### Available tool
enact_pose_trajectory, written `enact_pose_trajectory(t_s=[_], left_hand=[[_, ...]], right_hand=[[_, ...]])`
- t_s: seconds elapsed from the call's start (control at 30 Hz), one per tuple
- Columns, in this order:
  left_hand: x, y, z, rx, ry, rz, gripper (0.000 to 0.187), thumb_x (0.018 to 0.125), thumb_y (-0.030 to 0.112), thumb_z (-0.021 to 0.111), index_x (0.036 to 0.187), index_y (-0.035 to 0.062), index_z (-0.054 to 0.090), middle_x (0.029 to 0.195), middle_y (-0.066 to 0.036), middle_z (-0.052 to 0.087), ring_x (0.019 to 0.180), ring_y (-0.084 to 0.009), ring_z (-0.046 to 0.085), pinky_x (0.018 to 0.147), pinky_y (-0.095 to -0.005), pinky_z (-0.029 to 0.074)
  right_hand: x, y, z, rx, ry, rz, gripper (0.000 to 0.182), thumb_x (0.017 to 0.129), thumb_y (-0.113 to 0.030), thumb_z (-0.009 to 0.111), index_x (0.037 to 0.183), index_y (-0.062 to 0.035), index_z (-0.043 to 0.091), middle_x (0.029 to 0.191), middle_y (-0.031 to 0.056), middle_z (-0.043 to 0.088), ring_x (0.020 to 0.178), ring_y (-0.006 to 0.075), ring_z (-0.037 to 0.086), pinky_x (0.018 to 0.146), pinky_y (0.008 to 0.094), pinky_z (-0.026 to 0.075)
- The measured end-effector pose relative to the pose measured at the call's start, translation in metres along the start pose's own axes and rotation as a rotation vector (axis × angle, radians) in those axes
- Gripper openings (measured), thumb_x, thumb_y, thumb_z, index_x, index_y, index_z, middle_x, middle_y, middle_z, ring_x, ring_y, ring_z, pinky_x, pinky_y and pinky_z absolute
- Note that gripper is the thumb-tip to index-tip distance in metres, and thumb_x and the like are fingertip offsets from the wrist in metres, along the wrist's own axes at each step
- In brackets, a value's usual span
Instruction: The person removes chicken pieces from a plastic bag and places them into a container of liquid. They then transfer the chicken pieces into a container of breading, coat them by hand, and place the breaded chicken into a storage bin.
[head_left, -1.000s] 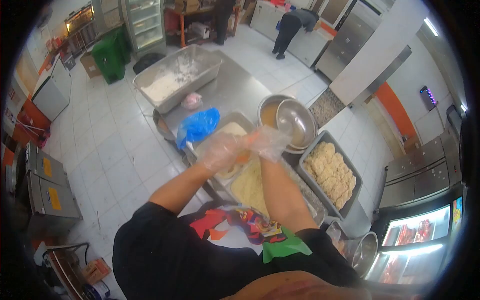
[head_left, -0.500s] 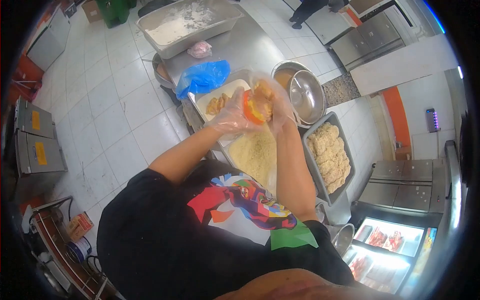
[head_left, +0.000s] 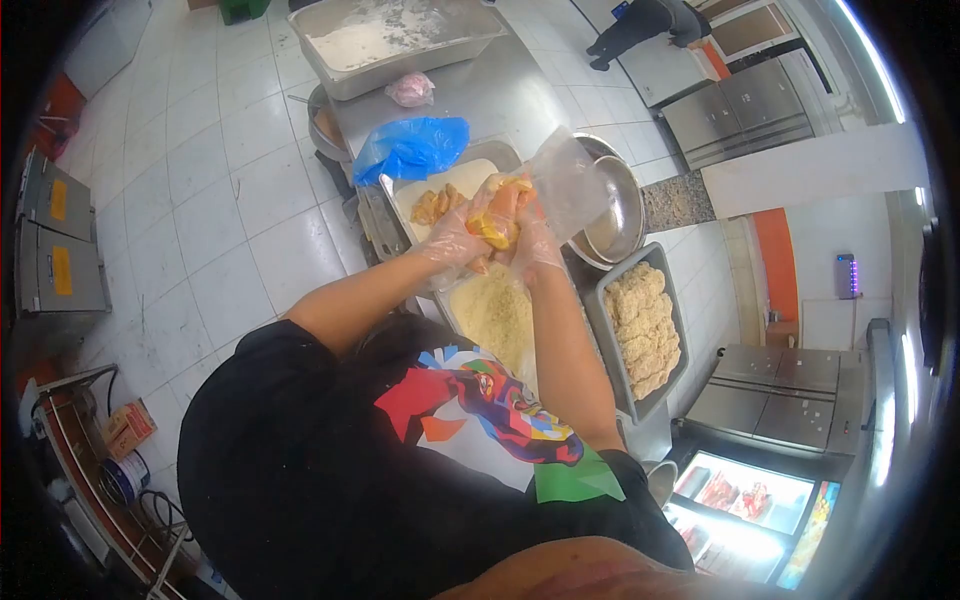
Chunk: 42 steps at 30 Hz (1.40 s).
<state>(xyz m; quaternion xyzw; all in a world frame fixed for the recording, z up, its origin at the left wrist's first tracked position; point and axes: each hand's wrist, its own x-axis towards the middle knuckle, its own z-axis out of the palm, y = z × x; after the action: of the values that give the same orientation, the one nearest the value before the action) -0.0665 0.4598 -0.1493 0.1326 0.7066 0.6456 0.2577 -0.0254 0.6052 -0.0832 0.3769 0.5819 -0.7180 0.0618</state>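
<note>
My left hand (head_left: 452, 238), in a clear plastic glove, grips one side of a clear plastic bag (head_left: 572, 182) with orange and yellow colour on its lower part. Wrapped round the other side is my right hand (head_left: 538, 246), gloved the same way. The bag's loose clear end sticks out to the upper right, over the metal bowl's edge. Pale chicken pieces (head_left: 436, 204) lie just left of the hands in a metal tray of white coating (head_left: 408, 196). Below my hands is a tray of yellowish crumbs (head_left: 490, 318).
A blue plastic bag (head_left: 412, 148) and a small pinkish bag (head_left: 411, 90) lie on the steel table (head_left: 480, 95). Behind stands a deep pan of flour (head_left: 395, 50). To the right are a metal bowl (head_left: 618, 215) and a grey tub (head_left: 668, 392) of breaded pieces. Another person (head_left: 645, 28) stands far back.
Both hands have come slightly lower and closer round the bag. Its clear end now stretches out to the upper right. The whole view has shifted a little.
</note>
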Motion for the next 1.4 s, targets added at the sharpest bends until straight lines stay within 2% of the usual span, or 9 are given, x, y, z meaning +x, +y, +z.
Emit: enact_pose_trajectory(t_s=[0.13, 0.33, 0.53, 0.67, 0.83, 1.03, 1.17, 1.23, 1.4], left_hand=[[0.003, 0.003, -0.006, -0.221, -0.046, -0.171, 0.070, 0.076, 0.014, 0.081, 0.140, 0.0047, 0.057, 0.119, -0.010, 0.069, 0.103, -0.0201, 0.069, 0.086, -0.0332, 0.057], [0.011, -0.011, -0.016, -0.747, -0.464, -0.406, 0.055, 0.073, -0.004, 0.068, 0.127, 0.0007, 0.060, 0.113, -0.010, 0.067, 0.104, -0.0214, 0.068, 0.091, -0.0338, 0.058], [-0.001, -0.003, -0.009, -0.810, -0.612, -0.254, 0.045, 0.081, -0.002, 0.068, 0.125, -0.0008, 0.060, 0.116, -0.010, 0.068, 0.105, -0.0193, 0.069, 0.093, -0.0322, 0.057], [-0.011, 0.003, 0.001, -0.914, -0.429, -0.376, 0.041, 0.086, 0.003, 0.071, 0.125, 0.0006, 0.060, 0.114, -0.010, 0.068, 0.099, -0.0180, 0.069, 0.091, -0.0306, 0.056], [-0.021, 0.010, 0.004, -0.773, -0.341, -0.468, 0.035, 0.089, 0.014, 0.073, 0.120, 0.0036, 0.063, 0.104, -0.007, 0.068, 0.088, -0.0135, 0.066, 0.074, -0.0294, 0.053], [-0.010, -0.008, 0.019, -0.720, -0.196, -0.436, 0.024, 0.088, 0.018, 0.072, 0.106, 0.0027, 0.070, 0.088, -0.005, 0.068, 0.079, -0.0139, 0.067, 0.067, -0.0287, 0.052], [-0.013, 0.028, 0.018, -0.636, -0.095, -0.341, 0.024, 0.088, 0.016, 0.070, 0.107, 0.0015, 0.071, 0.092, -0.005, 0.070, 0.079, -0.0146, 0.067, 0.069, -0.0277, 0.051], [0.002, 0.011, 0.022, -0.529, -0.201, -0.194, 0.035, 0.086, 0.020, 0.073, 0.113, -0.0010, 0.069, 0.098, -0.008, 0.071, 0.083, -0.0159, 0.068, 0.073, -0.0293, 0.053], [0.001, 0.001, 0.027, 0.119, -0.112, -0.149, 0.069, 0.079, 0.032, 0.073, 0.132, -0.0101, 0.057, 0.108, -0.017, 0.069, 0.097, -0.0227, 0.069, 0.082, -0.0334, 0.055]], right_hand=[[-0.006, -0.002, -0.021, -0.010, -0.092, 0.022, 0.056, 0.095, -0.033, 0.067, 0.143, -0.0097, 0.051, 0.131, 0.0109, 0.062, 0.114, 0.0235, 0.062, 0.093, 0.0448, 0.055], [-0.004, -0.008, -0.023, -0.093, -0.443, -0.433, 0.083, 0.084, -0.019, 0.078, 0.151, -0.0102, 0.030, 0.140, 0.0055, 0.051, 0.123, 0.0216, 0.056, 0.104, 0.0386, 0.050], [-0.013, -0.030, 0.001, -0.377, -0.347, -0.538, 0.050, 0.082, -0.007, 0.069, 0.130, -0.0003, 0.056, 0.119, 0.0063, 0.064, 0.111, 0.0175, 0.062, 0.095, 0.0317, 0.050], [-0.007, -0.010, 0.006, -0.505, 0.057, -0.607, 0.033, 0.082, -0.010, 0.067, 0.113, 0.0011, 0.068, 0.100, 0.0072, 0.070, 0.092, 0.0183, 0.065, 0.085, 0.0326, 0.052], [0.012, -0.002, -0.009, -0.771, 0.178, -0.469, 0.033, 0.084, -0.020, 0.066, 0.111, -0.0012, 0.071, 0.096, 0.0051, 0.073, 0.085, 0.0213, 0.066, 0.082, 0.0365, 0.053], [-0.007, -0.019, 0.018, -0.356, -0.117, -0.546, 0.037, 0.090, -0.030, 0.074, 0.117, -0.0040, 0.071, 0.103, 0.0026, 0.073, 0.087, 0.0225, 0.068, 0.081, 0.0360, 0.054], [-0.002, -0.013, -0.007, -0.182, -0.332, -0.141, 0.043, 0.091, -0.026, 0.076, 0.126, -0.0023, 0.066, 0.113, 0.0070, 0.070, 0.096, 0.0203, 0.068, 0.084, 0.0333, 0.056], [-0.008, -0.011, -0.002, -0.276, -0.274, -0.169, 0.047, 0.093, -0.021, 0.072, 0.135, -0.0029, 0.060, 0.121, 0.0094, 0.067, 0.109, 0.0199, 0.066, 0.092, 0.0340, 0.056], [0.005, 0.009, -0.002, -0.185, -0.200, -0.215, 0.040, 0.095, -0.015, 0.068, 0.131, -0.0004, 0.061, 0.116, 0.0099, 0.069, 0.098, 0.0199, 0.070, 0.081, 0.0332, 0.059]])
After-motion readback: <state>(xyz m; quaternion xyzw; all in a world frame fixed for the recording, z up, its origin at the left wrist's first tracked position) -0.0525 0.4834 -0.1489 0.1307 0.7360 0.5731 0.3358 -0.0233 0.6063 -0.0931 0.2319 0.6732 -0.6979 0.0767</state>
